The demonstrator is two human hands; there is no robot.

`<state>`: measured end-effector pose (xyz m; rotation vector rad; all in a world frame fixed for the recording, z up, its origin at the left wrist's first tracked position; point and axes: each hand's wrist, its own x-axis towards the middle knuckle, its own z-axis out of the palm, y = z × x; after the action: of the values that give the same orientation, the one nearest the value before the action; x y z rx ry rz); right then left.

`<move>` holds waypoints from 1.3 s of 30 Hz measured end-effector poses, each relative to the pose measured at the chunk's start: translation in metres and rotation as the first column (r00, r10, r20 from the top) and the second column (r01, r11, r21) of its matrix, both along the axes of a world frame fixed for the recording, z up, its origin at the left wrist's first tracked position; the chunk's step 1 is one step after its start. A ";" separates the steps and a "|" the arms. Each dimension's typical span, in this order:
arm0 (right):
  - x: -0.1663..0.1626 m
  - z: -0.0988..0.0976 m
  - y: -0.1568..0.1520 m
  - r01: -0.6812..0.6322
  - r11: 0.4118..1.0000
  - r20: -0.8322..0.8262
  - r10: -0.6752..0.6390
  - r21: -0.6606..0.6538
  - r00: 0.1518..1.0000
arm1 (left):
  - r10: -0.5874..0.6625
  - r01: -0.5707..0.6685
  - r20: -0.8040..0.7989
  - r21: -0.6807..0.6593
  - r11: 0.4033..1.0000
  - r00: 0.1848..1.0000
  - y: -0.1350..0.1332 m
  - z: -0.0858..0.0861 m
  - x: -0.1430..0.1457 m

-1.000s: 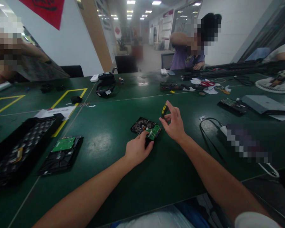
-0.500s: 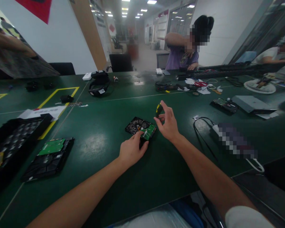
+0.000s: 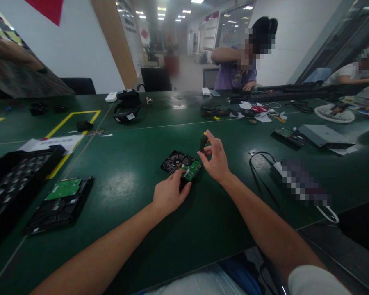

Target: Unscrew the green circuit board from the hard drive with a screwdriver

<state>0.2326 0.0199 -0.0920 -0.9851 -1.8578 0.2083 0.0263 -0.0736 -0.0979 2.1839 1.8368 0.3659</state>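
A hard drive [image 3: 173,161] lies on the green table in front of me, its green circuit board [image 3: 192,170] facing up. My left hand [image 3: 171,191] is closed on the near edge of this drive, fingers on the board side and thumb along the edge. Just right of the drive, my right hand [image 3: 215,160] grips a screwdriver [image 3: 203,141] with a dark and yellow handle, held upright by the fingertips. The screwdriver's tip is hidden or too small to make out.
Left of me lie another hard drive [image 3: 60,204] and a black tray [image 3: 21,174] of parts. To the right are a power strip [image 3: 276,166] with a cable, a third drive [image 3: 288,137] and a grey box [image 3: 324,136]. A person [image 3: 236,76] sits across the table.
The screwdriver handle has turned a little in my right fingers, its yellow mark now less visible. My left hand stays on the hard drive. The view has shifted slightly.
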 end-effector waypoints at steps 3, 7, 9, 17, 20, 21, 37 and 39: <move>-0.001 -0.001 0.001 0.002 1.000 0.005 -0.002 0.011 1.000 | 0.001 -0.001 -0.003 -0.002 1.000 1.000 0.000 -0.001 0.000; -0.001 -0.003 0.002 -0.002 1.000 -0.016 0.002 0.023 1.000 | 0.001 -0.001 0.003 0.010 1.000 1.000 0.000 -0.002 0.000; -0.001 -0.003 0.003 0.012 1.000 -0.018 -0.012 0.021 1.000 | 0.000 0.000 0.006 0.013 1.000 1.000 0.000 -0.002 0.000; -0.001 -0.004 0.004 0.004 0.999 -0.022 -0.003 0.047 1.000 | -0.006 0.006 0.003 0.017 1.000 1.000 0.000 0.000 0.000; -0.002 -0.003 0.002 -0.009 0.999 -0.012 0.010 0.045 1.000 | -0.008 0.008 0.007 0.005 1.000 1.000 -0.001 0.001 0.000; -0.002 -0.002 0.001 -0.010 0.999 -0.015 0.010 0.041 1.000 | -0.008 0.008 0.006 -0.001 1.000 1.000 -0.001 0.001 0.000; 0.004 0.001 0.000 0.034 0.999 -0.010 -0.034 0.005 0.999 | 0.001 -0.001 0.000 -0.006 1.000 1.000 -0.001 0.001 0.000; 0.004 0.000 0.001 0.036 0.999 -0.026 -0.036 -0.004 0.999 | 0.000 0.000 0.001 -0.004 1.000 1.000 0.000 0.001 0.000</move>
<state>0.2371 0.0208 -0.0918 -1.0124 -1.8158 0.2016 0.0261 -0.0741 -0.0970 2.1805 1.8350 0.3627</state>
